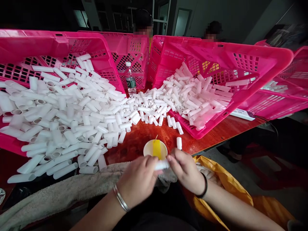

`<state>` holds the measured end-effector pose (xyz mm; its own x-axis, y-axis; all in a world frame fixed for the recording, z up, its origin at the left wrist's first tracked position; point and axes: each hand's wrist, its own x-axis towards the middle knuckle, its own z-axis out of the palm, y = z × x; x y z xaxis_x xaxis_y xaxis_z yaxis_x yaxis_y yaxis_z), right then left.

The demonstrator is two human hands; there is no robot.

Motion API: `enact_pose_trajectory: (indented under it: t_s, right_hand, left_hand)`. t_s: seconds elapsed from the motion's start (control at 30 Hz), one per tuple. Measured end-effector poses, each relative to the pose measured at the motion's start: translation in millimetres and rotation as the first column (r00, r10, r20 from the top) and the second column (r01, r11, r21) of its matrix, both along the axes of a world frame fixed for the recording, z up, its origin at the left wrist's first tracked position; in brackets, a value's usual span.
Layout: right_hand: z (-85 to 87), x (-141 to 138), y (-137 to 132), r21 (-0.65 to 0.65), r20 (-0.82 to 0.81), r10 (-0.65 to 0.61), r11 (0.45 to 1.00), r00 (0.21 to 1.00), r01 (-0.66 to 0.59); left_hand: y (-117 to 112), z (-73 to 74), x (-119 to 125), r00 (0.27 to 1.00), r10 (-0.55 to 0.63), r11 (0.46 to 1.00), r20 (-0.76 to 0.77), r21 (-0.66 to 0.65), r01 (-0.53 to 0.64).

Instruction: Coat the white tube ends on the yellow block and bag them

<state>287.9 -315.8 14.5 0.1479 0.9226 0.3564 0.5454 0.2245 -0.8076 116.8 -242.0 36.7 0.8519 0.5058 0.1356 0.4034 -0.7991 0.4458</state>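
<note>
A short white plastic tube (161,165) lies crosswise between my hands, slightly blurred. My left hand (141,176), with a silver bangle at its wrist, is closed around the tube's left end. At the other end my right hand (186,170) pinches with thumb and fingers; a dark band circles that wrist. Just beyond the right fingers another white tube (179,143) stands up; whether those fingers touch it I cannot tell. Behind my hands is a small white bowl (147,148) with a yellow strip (156,149) and a thin stick in it.
Many white tubes (72,112) spill from a tipped pink crate (106,54) on the left. More fill a second tipped pink crate (269,62) at right. A water bottle (130,81) stands between them on the red table (137,134). Two people sit beyond; a yellow bag (226,179) hangs right.
</note>
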Motion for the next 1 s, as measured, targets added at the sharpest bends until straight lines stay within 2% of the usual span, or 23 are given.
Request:
enact_pose_trajectory:
  t_s: [0.07,0.13,0.2,0.27,0.33,0.37,0.43,0.47,0.5,0.57,0.63,0.7,0.8,0.83,0.9,0.97,1.0]
  right_hand:
    - [2.5,-7,-10,0.139,0.203,-0.025,0.990,0.979,-0.003]
    - [5.5,-10,-27,0.116,0.285,-0.052,0.993,0.957,0.020]
    - [6.6,-4,-49,-0.037,0.347,-0.061,0.996,0.936,0.079]
    - [3.0,17,-70,-0.124,0.489,-0.050,0.984,0.871,0.126]
    - [-6.9,50,-78,-0.058,0.648,-0.095,0.983,0.756,0.174]
    - [-13.9,68,-75,-0.020,0.682,-0.142,0.977,0.717,0.212]
    - [-30.1,101,-55,0.060,0.728,-0.234,0.958,0.644,0.281]
    - [-37.8,114,-40,0.056,0.745,-0.220,0.961,0.630,0.270]
    - [-44.4,124,-25,0.033,0.757,-0.165,0.976,0.632,0.216]
    - [-51.7,134,3,-0.020,0.762,-0.037,0.997,0.646,0.081]
    - [-50.4,132,18,-0.004,0.735,0.004,1.000,0.678,-0.001]
    - [-42.9,118,21,0.042,0.651,-0.009,0.999,0.759,-0.024]
    - [-31.3,88,15,0.061,0.444,0.051,0.994,0.895,-0.087]
    - [-29.3,79,14,0.058,0.391,0.074,0.993,0.918,-0.104]
    - [-29.0,66,16,0.053,0.327,0.095,0.992,0.940,-0.118]
    - [-31.8,60,20,0.038,0.293,0.089,0.994,0.952,-0.105]
    - [-33.6,59,23,0.029,0.283,0.085,0.995,0.955,-0.097]
  left_hand:
    - [-23,-2.8,7,0.998,-0.029,0.955,0.053,-0.293,0.044]
    - [-45,-7.9,11,0.997,-0.041,0.893,0.065,-0.445,0.066]
    - [-56,-11.8,10,0.996,-0.075,0.900,0.046,-0.426,0.088]
    - [-47,-11.8,3,0.997,-0.076,0.951,0.034,-0.297,0.082]
    - [-14,-8.6,-7,0.998,0.046,0.994,0.050,-0.105,-0.040]
    - [10,-6.8,-12,0.986,0.150,0.989,0.067,-0.002,-0.150]
    - [63,-5.2,-18,0.941,0.336,0.921,0.038,0.197,-0.337]
    - [90,-5.9,-19,0.917,0.399,0.881,-0.010,0.282,-0.380]
    - [113,-7.6,-19,0.900,0.428,0.858,-0.078,0.346,-0.378]
    - [146,-12.2,-16,0.896,0.426,0.858,-0.127,0.370,-0.356]
    - [159,-15.9,-12,0.905,0.404,0.867,-0.136,0.371,-0.331]
    - [155,-16.3,-10,0.915,0.386,0.866,-0.117,0.387,-0.316]
    - [128,-12.0,-12,0.955,0.296,0.902,0.027,0.321,-0.288]
    - [117,-10.6,-13,0.957,0.274,0.925,0.098,0.247,-0.290]
    - [96,-9.6,-17,0.928,0.303,0.950,0.217,0.009,-0.312]
    - [80,-12.7,-23,0.894,0.384,0.914,0.232,-0.236,-0.331]
    - [74,-15.8,-27,0.892,0.402,0.892,0.208,-0.308,-0.330]
